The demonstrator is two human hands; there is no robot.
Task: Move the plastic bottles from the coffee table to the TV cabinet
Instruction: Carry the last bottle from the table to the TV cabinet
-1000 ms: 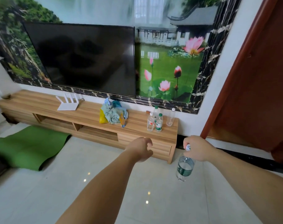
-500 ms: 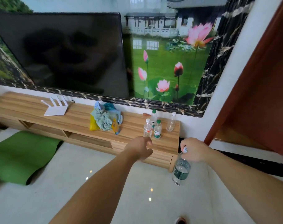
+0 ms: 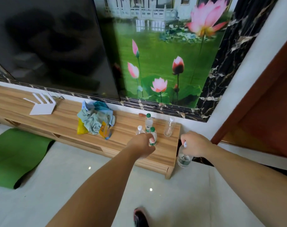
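Carried bottle (image 3: 184, 158) hanging by its cap from right hand (image 3: 195, 144), fist closed on it, just off the 3 o'clock end of TV cabinet (image 3: 123, 128), below top level. Closer to cabinet than a second ago; delivery nearly done, lift onto top pending. Four bottles (image 3: 148, 122) already standing there. Left hand (image 3: 142, 145) curled narrow, apparently empty, at 6 o'clock of green-capped bottle (image 3: 153, 136). Cloth pile (image 3: 96, 120) at 9 o'clock.
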